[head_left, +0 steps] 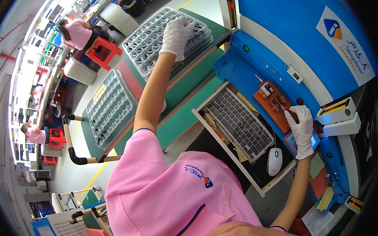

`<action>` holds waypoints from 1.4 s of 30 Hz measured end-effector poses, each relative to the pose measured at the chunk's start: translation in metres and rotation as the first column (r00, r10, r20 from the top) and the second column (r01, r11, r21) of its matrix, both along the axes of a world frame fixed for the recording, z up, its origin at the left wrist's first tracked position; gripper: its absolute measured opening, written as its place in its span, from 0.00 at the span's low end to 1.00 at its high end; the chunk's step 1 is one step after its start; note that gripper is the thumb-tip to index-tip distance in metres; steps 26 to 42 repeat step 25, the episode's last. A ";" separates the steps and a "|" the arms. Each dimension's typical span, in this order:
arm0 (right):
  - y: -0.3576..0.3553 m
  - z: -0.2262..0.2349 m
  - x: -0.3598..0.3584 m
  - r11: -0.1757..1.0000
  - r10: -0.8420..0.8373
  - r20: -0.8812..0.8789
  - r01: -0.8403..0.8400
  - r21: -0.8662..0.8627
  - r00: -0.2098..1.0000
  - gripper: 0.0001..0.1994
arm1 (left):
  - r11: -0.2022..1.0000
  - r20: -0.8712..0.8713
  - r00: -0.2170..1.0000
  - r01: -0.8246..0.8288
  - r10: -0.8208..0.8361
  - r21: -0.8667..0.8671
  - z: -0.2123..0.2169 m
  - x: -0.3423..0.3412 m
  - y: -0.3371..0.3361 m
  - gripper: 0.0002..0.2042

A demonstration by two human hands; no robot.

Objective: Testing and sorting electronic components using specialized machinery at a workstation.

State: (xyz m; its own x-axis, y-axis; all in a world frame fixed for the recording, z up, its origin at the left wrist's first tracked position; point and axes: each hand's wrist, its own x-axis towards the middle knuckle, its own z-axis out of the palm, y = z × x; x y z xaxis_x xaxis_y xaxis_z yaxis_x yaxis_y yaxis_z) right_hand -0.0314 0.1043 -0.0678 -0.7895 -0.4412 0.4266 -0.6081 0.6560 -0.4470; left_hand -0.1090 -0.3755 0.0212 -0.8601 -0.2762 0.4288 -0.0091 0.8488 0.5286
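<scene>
My left hand [176,37], in a white glove, reaches to a clear plastic tray [142,42] whose many pockets hold small dark parts. Its fingers are bent down and closed at the tray's far side; whatever they pinch is hidden. At the right, my white-gloved right hand [301,131] is by an orange fixture [266,106] on the blue machine bench. Thumb and fingers curl around a dark red-and-black handle [292,115] at the fixture's near end. Small metal and white pieces [267,88] sit on the fixture's other end.
A second clear tray [110,107] lies on the green-topped table at left. Between the hands, a pulled-out drawer [229,155] holds a keyboard [240,120] and white mouse [274,161]. A small white display box [294,75] lies on the blue bench. Seated people work further left.
</scene>
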 end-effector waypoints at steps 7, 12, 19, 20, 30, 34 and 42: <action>-0.001 0.000 0.000 1.000 -0.001 0.013 0.001 0.026 1.000 0.10 | 0.999 0.005 0.999 -0.039 0.039 0.032 0.003 -0.003 0.003 0.12; 0.001 0.001 -0.001 1.000 0.003 0.081 -0.005 0.031 0.997 0.11 | 0.999 0.000 1.000 -0.007 0.007 0.047 0.032 0.032 -0.002 0.14; -0.003 -0.001 -0.002 0.997 0.077 -0.070 -0.077 -0.006 0.995 0.49 | 0.937 0.026 0.939 -0.339 0.342 -0.086 0.084 0.204 -0.129 0.17; -0.004 -0.005 -0.002 0.992 0.098 -0.073 -0.103 -0.067 0.993 0.53 | 0.922 0.097 0.917 -0.381 0.387 -0.070 0.089 0.235 -0.155 0.19; 0.001 -0.013 -0.003 0.985 0.157 0.072 -0.151 -0.079 0.985 0.55 | 0.704 0.586 0.441 -0.618 0.679 -0.350 0.054 0.371 -0.259 0.20; 0.001 -0.013 -0.003 0.985 0.157 0.072 -0.151 -0.079 0.985 0.55 | 0.704 0.586 0.441 -0.618 0.679 -0.350 0.054 0.371 -0.259 0.20; 0.001 -0.013 -0.003 0.985 0.157 0.072 -0.151 -0.079 0.985 0.55 | 0.704 0.586 0.441 -0.618 0.679 -0.350 0.054 0.371 -0.259 0.20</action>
